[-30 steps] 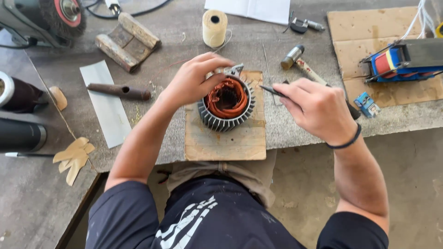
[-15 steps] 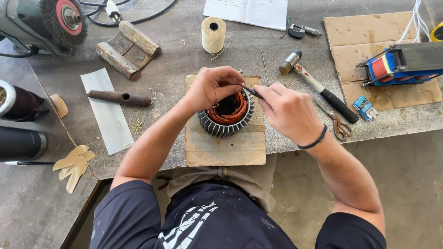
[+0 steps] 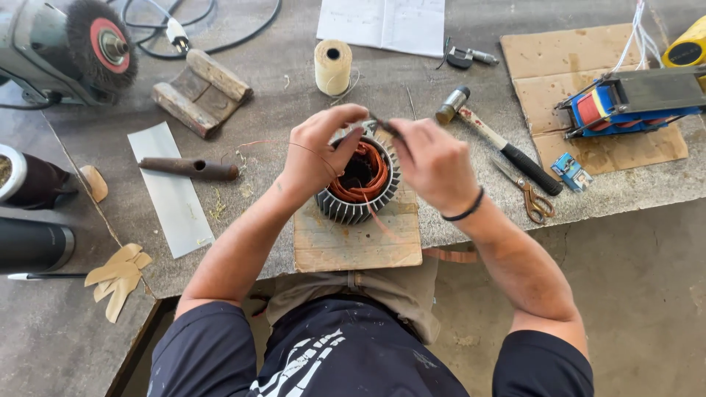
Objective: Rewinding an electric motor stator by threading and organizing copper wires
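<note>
A finned grey motor stator (image 3: 360, 187) with copper-coloured windings stands on a small wooden board (image 3: 358, 239) on the workbench. My left hand (image 3: 318, 151) hovers over its left rim, fingers pinched on a thin wire end near the top. My right hand (image 3: 434, 163) is over the right rim and grips a thin dark tool (image 3: 386, 126), whose tip meets my left fingertips above the stator's far edge. A black band circles my right wrist.
On the bench: a hammer (image 3: 496, 143), scissors (image 3: 526, 195), a spool of twine (image 3: 332, 66), a wooden block (image 3: 200, 92), a rusty rod (image 3: 190, 169), a paper strip (image 3: 170, 191), a wire-brush grinder (image 3: 70, 48), a blue-red coil device (image 3: 632, 103) on cardboard, and papers (image 3: 382, 22).
Both hands rose toward the stator's far rim and came together. My right hand moved left from the bench's right side, bringing the tool tip to my left fingers.
</note>
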